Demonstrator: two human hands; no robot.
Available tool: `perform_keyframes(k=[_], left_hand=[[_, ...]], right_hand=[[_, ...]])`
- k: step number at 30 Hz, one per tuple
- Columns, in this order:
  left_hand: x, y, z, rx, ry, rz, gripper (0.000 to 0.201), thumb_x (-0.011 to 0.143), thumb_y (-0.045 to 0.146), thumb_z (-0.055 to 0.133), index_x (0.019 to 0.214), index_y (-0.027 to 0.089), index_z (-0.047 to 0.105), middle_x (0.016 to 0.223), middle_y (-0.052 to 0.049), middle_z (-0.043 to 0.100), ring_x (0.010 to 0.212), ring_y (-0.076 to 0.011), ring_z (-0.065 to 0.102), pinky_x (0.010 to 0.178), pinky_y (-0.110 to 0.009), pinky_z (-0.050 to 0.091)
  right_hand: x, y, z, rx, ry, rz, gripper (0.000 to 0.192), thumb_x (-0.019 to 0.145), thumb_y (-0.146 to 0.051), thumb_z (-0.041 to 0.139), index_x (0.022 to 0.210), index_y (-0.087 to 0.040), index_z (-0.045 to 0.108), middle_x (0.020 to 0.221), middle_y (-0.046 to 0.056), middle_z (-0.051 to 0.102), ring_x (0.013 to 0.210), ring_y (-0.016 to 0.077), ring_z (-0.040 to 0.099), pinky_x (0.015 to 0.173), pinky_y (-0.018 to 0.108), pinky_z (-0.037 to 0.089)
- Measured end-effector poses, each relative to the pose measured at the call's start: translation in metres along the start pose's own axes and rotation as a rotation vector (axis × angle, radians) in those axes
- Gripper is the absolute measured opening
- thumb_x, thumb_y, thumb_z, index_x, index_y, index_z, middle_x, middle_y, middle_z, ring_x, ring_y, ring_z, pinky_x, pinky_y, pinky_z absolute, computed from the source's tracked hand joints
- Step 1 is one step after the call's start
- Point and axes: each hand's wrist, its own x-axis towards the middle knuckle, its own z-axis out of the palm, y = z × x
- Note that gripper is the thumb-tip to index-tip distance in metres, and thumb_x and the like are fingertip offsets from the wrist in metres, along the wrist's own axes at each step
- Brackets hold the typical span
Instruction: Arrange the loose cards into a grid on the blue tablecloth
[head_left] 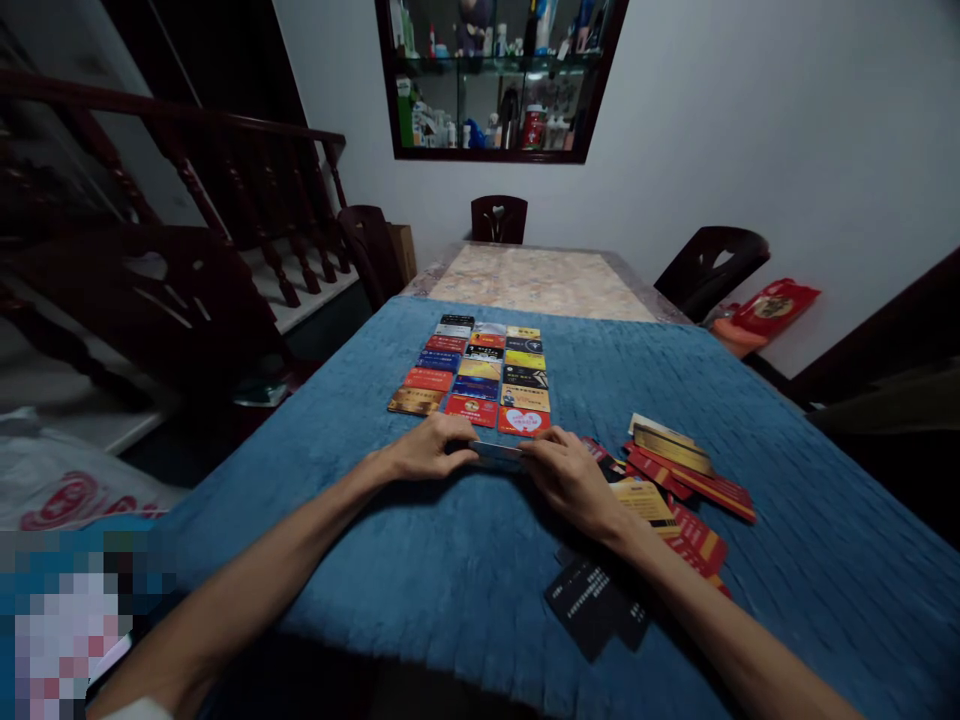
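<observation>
Between my left hand point(435, 448) and my right hand point(566, 472) is a plastic card point(496, 451), seen nearly edge-on and pinched at both ends. It is just above the blue cloth point(315, 480), in front of the nearest laid-out cards. Three columns of overlapping cards stretch away from me; a red card with a white heart point(524, 420) ends the right column, and a red card point(471, 410) ends the middle one. Beside my right forearm lies a loose pile of red and gold cards point(697, 530). Black cards point(589, 600) lie nearer me, partly under that forearm.
Beyond the cloth the marble-patterned tabletop point(532, 275) shows. Dark wooden chairs point(499, 218) stand around the table. At the right is a red bag point(776, 308), and a white plastic bag point(67, 480) sits at the left. A stair railing point(187, 115) runs along the left.
</observation>
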Motion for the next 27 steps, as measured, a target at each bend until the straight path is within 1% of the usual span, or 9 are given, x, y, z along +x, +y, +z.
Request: perform_keyframes(k=[4, 6, 10, 14, 17, 21, 24, 27], left_hand=[[0.0, -0.001, 0.003, -0.051, 0.01, -0.035, 0.007, 0.085, 0.016, 0.061, 0.087, 0.014, 0.068, 0.079, -0.001, 0.067, 0.072, -0.0123, 0.058, 0.068, -0.022, 0.044], [0.001, -0.001, 0.004, -0.054, 0.015, -0.051, 0.007, 0.085, 0.018, 0.061, 0.082, 0.014, 0.066, 0.075, 0.0, 0.065, 0.069, -0.0118, 0.056, 0.066, -0.022, 0.043], [0.002, -0.002, 0.006, -0.068, 0.023, -0.076, 0.017, 0.083, 0.02, 0.061, 0.068, 0.014, 0.059, 0.065, 0.002, 0.057, 0.061, -0.01, 0.048, 0.06, -0.021, 0.038], [0.003, 0.0, 0.01, -0.197, 0.02, -0.111, 0.01, 0.083, 0.02, 0.061, 0.077, 0.013, 0.064, 0.072, 0.0, 0.062, 0.066, -0.0112, 0.053, 0.065, -0.023, 0.043], [0.003, 0.002, 0.017, -0.269, 0.047, -0.147, 0.01, 0.082, 0.021, 0.064, 0.084, 0.011, 0.066, 0.075, -0.001, 0.065, 0.068, -0.0119, 0.055, 0.067, -0.023, 0.046], [0.005, 0.004, 0.024, -0.35, 0.093, -0.092, 0.011, 0.084, 0.019, 0.062, 0.088, 0.011, 0.067, 0.08, -0.002, 0.067, 0.073, -0.0125, 0.058, 0.072, -0.024, 0.048], [0.006, 0.004, 0.026, -0.387, 0.116, -0.112, 0.013, 0.085, 0.021, 0.06, 0.087, 0.01, 0.067, 0.076, -0.001, 0.064, 0.069, -0.0114, 0.056, 0.067, -0.023, 0.047], [0.006, 0.004, 0.024, -0.369, 0.141, -0.118, 0.016, 0.086, 0.023, 0.059, 0.088, 0.01, 0.068, 0.076, -0.001, 0.064, 0.069, -0.0114, 0.055, 0.065, -0.022, 0.046]], right_hand=[[-0.001, -0.001, 0.0, 0.043, -0.001, 0.083, 0.02, 0.094, -0.016, 0.051, 0.104, -0.02, 0.067, 0.088, 0.009, 0.066, 0.083, 0.0213, 0.061, 0.072, 0.034, 0.051], [0.0, -0.001, -0.001, 0.067, 0.004, 0.101, 0.018, 0.094, -0.017, 0.051, 0.101, -0.02, 0.067, 0.089, 0.009, 0.065, 0.083, 0.0211, 0.061, 0.072, 0.033, 0.051], [0.002, -0.005, -0.003, 0.132, 0.046, 0.14, 0.013, 0.094, -0.019, 0.05, 0.094, -0.02, 0.063, 0.086, 0.008, 0.065, 0.081, 0.0206, 0.062, 0.071, 0.032, 0.051], [0.006, -0.009, -0.006, 0.196, 0.069, 0.196, 0.01, 0.093, -0.021, 0.051, 0.088, -0.021, 0.06, 0.082, 0.006, 0.065, 0.079, 0.0199, 0.062, 0.069, 0.031, 0.05], [0.006, -0.011, -0.004, 0.236, 0.076, 0.226, 0.009, 0.092, -0.021, 0.052, 0.085, -0.022, 0.058, 0.081, 0.004, 0.065, 0.076, 0.0187, 0.062, 0.069, 0.029, 0.049], [0.006, -0.012, 0.002, 0.305, 0.099, 0.267, 0.01, 0.092, -0.023, 0.052, 0.082, -0.022, 0.054, 0.078, 0.002, 0.063, 0.073, 0.0167, 0.059, 0.068, 0.028, 0.048], [0.006, -0.012, 0.006, 0.355, 0.104, 0.288, 0.011, 0.092, -0.024, 0.051, 0.081, -0.022, 0.053, 0.076, 0.001, 0.061, 0.07, 0.0157, 0.058, 0.066, 0.027, 0.047], [0.006, -0.012, 0.006, 0.357, 0.101, 0.276, 0.011, 0.092, -0.023, 0.052, 0.081, -0.021, 0.054, 0.076, 0.001, 0.061, 0.071, 0.0161, 0.058, 0.067, 0.028, 0.047]])
